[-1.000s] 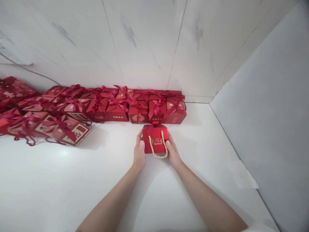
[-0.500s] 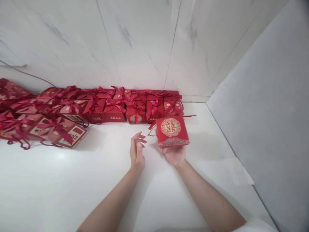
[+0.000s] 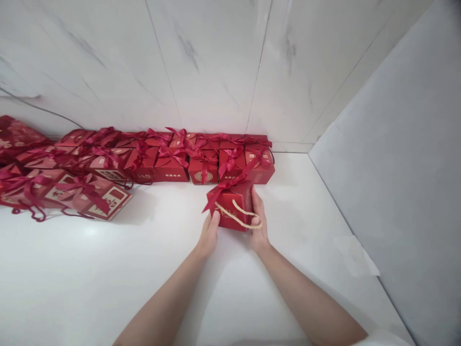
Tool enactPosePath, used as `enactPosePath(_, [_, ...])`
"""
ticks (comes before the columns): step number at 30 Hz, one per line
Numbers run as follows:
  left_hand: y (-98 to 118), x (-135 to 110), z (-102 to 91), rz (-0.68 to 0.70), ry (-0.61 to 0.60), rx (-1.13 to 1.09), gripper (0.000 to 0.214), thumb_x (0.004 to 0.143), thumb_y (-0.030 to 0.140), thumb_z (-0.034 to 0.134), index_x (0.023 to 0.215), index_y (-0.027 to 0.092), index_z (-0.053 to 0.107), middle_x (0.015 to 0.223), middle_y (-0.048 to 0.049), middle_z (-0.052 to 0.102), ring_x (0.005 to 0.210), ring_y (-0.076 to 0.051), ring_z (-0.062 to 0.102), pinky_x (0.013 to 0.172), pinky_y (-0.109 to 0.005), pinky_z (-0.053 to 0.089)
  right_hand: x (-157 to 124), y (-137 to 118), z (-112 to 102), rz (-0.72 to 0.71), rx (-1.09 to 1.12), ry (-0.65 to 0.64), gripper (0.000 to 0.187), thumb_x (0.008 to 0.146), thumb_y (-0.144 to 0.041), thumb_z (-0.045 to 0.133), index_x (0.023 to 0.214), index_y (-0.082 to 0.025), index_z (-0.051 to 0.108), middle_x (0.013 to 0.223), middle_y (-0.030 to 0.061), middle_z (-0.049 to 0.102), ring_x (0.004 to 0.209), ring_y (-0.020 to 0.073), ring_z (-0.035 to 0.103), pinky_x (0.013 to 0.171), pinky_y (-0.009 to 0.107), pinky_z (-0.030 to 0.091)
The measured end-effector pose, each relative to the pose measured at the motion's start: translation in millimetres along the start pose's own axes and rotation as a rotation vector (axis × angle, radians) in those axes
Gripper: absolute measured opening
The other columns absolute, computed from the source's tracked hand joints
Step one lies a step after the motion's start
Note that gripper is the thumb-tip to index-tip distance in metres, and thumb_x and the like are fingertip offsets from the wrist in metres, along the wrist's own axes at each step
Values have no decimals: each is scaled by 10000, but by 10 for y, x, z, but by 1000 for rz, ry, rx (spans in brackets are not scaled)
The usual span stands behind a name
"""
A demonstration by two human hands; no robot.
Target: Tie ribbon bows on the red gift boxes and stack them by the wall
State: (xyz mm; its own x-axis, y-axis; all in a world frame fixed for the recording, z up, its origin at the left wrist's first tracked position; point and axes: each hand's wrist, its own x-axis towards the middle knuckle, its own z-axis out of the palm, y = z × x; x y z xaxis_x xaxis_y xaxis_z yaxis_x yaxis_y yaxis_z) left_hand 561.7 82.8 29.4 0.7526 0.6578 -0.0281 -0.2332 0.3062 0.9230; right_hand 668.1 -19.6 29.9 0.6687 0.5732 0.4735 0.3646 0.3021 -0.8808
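Note:
Between my two hands is a red gift box [image 3: 230, 214] with a red ribbon bow on top and a tan rope handle hanging over the side toward me. My left hand [image 3: 209, 234] presses on its left side, thumb against the near corner. Along the right side, my right hand [image 3: 260, 223] grips it with the fingers reaching to the back; the rope loop lies across this hand. Just behind stands a row of similar ribboned boxes [image 3: 173, 170]. The underside of the held box is hidden.
More red boxes [image 3: 104, 197] are grouped on the left of the white table [image 3: 90, 278]. A marbled tile wall [image 3: 212, 62] rises behind, and a grey panel [image 3: 396, 144] bounds the right. A thin cable [image 3: 43, 109] runs along the wall at left.
The box has turned from showing its patterned double-character face to showing its bow and rope handle. My left hand, free before, has closed onto its left side.

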Motion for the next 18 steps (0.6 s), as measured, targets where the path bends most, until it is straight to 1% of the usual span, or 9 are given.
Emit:
enactPosePath(1, [17, 19, 10, -62, 21, -111, 573, 917, 582, 523, 1343, 202, 574, 1378, -82, 574, 1346, -294, 455, 1149, -431, 346, -8, -2, -1, -8, -19, -13, 643, 977, -595, 393, 1538, -302, 282, 1554, 63, 320, 1436, 305, 305, 1185, 521, 258])
enactPosePath(3, [70, 54, 22, -136, 53, -295, 569, 916, 597, 509, 1354, 235, 556, 1355, -61, 595, 1328, -289, 479, 1104, -436, 406, -36, -1, 11, -15, -11, -53, 672, 978, -491, 465, 1563, -295, 198, 1556, 71, 327, 1422, 302, 337, 1161, 505, 316])
enactPosePath(5, [130, 76, 11, -181, 58, -404, 566, 907, 611, 507, 1332, 243, 564, 1316, -59, 621, 1286, -300, 519, 1038, -441, 466, -70, -7, 33, -42, 8, -101, 765, 965, -436, 501, 1580, -284, 72, 1545, 92, 351, 1379, 302, 403, 1065, 481, 443])
enactPosePath(6, [155, 84, -5, -211, 34, -436, 578, 896, 626, 503, 1305, 225, 581, 1290, -73, 636, 1259, -315, 540, 1000, -446, 491, -84, -14, 44, -62, 4, -128, 786, 959, -418, 509, 1580, -285, 46, 1540, 98, 358, 1354, 303, 431, 992, 462, 503])
enactPosePath(7, [174, 89, -25, -250, -2, -458, 591, 884, 639, 500, 1267, 200, 603, 1256, -91, 652, 1227, -333, 561, 960, -450, 511, -94, -24, 54, -87, -13, -155, 778, 953, -400, 515, 1579, -291, 65, 1542, 99, 355, 1337, 306, 446, 923, 443, 542])
enactPosePath(8, [187, 92, -47, -289, -40, -471, 597, 872, 644, 501, 1224, 178, 623, 1217, -108, 668, 1193, -348, 582, 922, -454, 527, -99, -35, 62, -115, -37, -180, 747, 947, -387, 519, 1574, -299, 121, 1549, 95, 342, 1332, 311, 444, 877, 433, 561])
enactPosePath(11, [198, 98, -94, -342, -80, -471, 528, 863, 589, 506, 1130, 157, 653, 1126, -128, 697, 1104, -353, 626, 844, -452, 545, -93, -58, 71, -166, -110, -214, 649, 939, -364, 525, 1536, -307, 278, 1567, 77, 308, 1358, 322, 399, 869, 447, 568])
enactPosePath(15, [209, 95, -73, -329, -76, -471, 494, 912, 549, 421, 1123, 165, 651, 1103, -118, 702, 1072, -327, 635, 834, -442, 537, -75, -66, 70, -172, -129, -210, 643, 944, -356, 516, 1537, -296, 275, 1559, 83, 318, 1356, 309, 405, 892, 449, 566])
enactPosePath(18, [228, 92, -45, -305, -101, -527, 489, 946, 531, 370, 1164, 186, 639, 1164, -95, 684, 1089, -307, 621, 841, -412, 523, -74, -86, 81, -202, -175, -221, 660, 940, -349, 519, 1543, -283, 262, 1562, 88, 310, 1374, 313, 381, 992, 501, 505])
